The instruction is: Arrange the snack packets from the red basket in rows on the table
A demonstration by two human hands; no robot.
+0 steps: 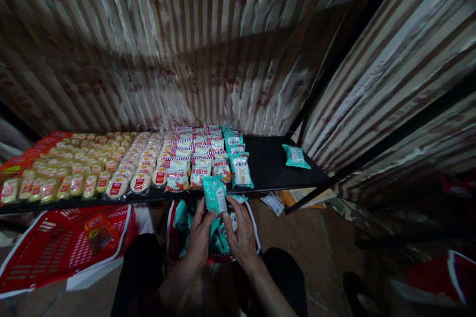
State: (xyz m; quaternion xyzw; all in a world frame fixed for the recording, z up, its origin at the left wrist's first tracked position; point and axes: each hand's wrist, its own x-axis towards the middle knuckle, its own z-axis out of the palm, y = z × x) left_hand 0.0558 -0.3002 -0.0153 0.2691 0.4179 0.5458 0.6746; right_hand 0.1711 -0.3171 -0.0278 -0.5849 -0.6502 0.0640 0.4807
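Between my two hands is a teal snack bag (214, 193), its back with a white label facing me. My left hand (199, 235) grips its left side, and my right hand (241, 233) holds the lower right. Below them a red basket (256, 230) contains several more teal bags (181, 215). Just beyond my hands, a row of teal bags (241, 171) stands on the black shelf (266, 163), beside rows of white-and-red snack bags (201, 172). One teal bag (296, 156) lies apart at the shelf's right end.
Round wrapped snacks (141, 179) and small yellow-wrapped cakes (50, 189) fill the shelf's left. A second red basket (70, 237) with an orange packet (100, 233) sits on the floor at left. Black metal posts (334, 178) and striped sheeting (208, 59) enclose the shelf.
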